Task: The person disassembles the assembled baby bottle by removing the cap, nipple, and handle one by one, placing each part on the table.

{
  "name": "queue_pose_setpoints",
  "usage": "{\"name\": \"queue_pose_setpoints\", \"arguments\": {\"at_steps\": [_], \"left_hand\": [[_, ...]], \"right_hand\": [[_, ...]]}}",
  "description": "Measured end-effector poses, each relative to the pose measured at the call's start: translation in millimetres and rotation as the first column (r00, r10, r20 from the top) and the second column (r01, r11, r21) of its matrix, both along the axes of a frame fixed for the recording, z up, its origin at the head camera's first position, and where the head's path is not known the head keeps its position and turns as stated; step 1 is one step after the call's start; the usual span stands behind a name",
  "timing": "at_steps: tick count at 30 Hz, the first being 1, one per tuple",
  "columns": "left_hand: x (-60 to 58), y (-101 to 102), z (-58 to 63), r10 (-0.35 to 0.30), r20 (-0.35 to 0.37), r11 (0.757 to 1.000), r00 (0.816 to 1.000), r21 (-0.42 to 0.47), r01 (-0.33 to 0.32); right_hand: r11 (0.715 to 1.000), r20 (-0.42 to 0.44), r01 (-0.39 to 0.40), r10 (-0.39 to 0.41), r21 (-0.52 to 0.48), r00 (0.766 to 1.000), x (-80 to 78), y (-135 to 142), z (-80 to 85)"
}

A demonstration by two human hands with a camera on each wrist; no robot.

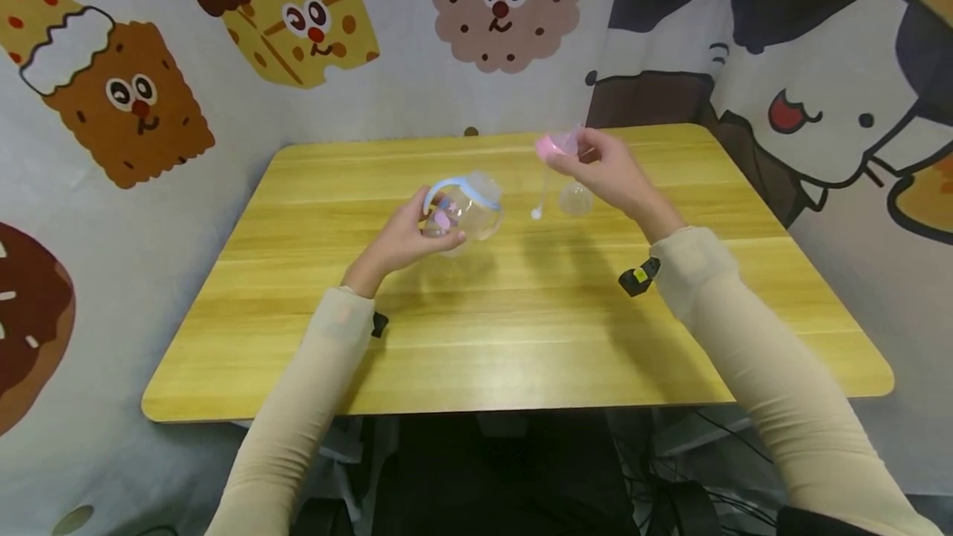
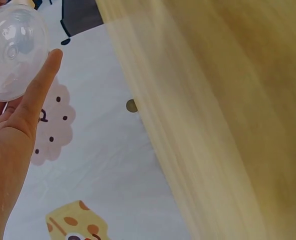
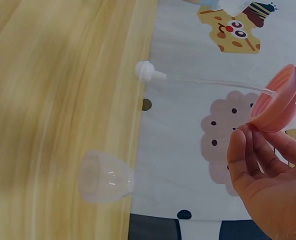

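A clear baby bottle (image 1: 476,217) with a light-blue handle ring and small printed figures is tilted above the table. My left hand (image 1: 402,238) grips its side, thumb along the lower part. The left wrist view shows the round, see-through base of the bottle (image 2: 15,60). Off to the right, my right hand (image 1: 614,176) pinches a pink screw collar (image 3: 280,100) with a clear top, held apart from the bottle. From the collar hangs a thin clear straw (image 3: 213,81) with a white weighted ball (image 3: 145,71) at its end.
A clear dome-shaped cap (image 3: 105,177) stands on the wooden table (image 1: 298,271), below my right hand. Behind the table hangs a cloth (image 1: 417,106) printed with cartoon biscuits and a cat. Cables (image 1: 730,503) lie under the table at the right.
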State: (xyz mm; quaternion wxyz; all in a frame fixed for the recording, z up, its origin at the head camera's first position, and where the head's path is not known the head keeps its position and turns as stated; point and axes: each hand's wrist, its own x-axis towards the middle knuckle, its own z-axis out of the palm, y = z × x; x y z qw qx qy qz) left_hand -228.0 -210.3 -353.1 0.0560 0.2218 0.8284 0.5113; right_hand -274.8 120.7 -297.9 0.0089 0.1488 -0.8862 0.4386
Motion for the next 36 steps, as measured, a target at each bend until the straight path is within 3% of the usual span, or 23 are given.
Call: {"name": "queue_pose_setpoints", "arguments": {"at_steps": [14, 27, 36], "left_hand": [[4.9, 4, 6.5, -0.009, -0.019, 1.000, 1.000, -0.004, 0.009], [5.6, 5, 1.9, 0.004, -0.026, 1.000, 1.000, 0.023, -0.004], [0.2, 0, -0.3, 0.021, -0.053, 1.000, 0.998, 0.018, -0.020]], "right_hand": [[0.998, 0.010, -0.053, 0.052, 0.017, 0.999, 4.0, 7, -13.7], [0.999, 0.079, -0.051, 0.051, -0.001, 0.996, 2.8, 14, -36.0], [0.999, 0.134, -0.035, 0.036, -0.005, 0.990, 9.5, 6, -24.5]]}}
